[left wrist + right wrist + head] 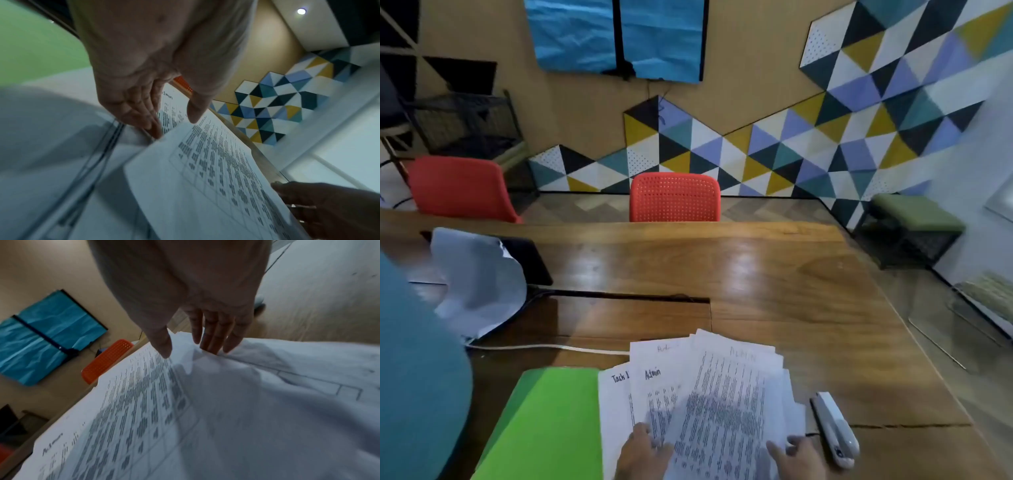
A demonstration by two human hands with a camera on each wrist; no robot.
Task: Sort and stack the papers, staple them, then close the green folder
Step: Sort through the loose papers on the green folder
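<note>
Several printed white papers point(709, 394) lie fanned out on the right half of the open green folder point(551, 421), near the table's front edge. Two sheets are headed "Admin". My left hand point(645, 442) rests on the lower sheets with straight fingers point(144, 116), its thumb spread toward the top sheet point(205, 178). My right hand point(791, 448) lies flat on the right side of the pile, its straight fingers point(211, 340) touching the paper point(226, 402). A white and grey stapler point(834, 428) lies just right of the papers, untouched.
The wooden table point(774, 274) stretches ahead, with a crumpled white sheet point(479, 281) over a dark device at the far left and a white cable point(534, 347) beyond the folder. Two red chairs point(674, 198) stand behind. The table's right edge drops off beside the stapler.
</note>
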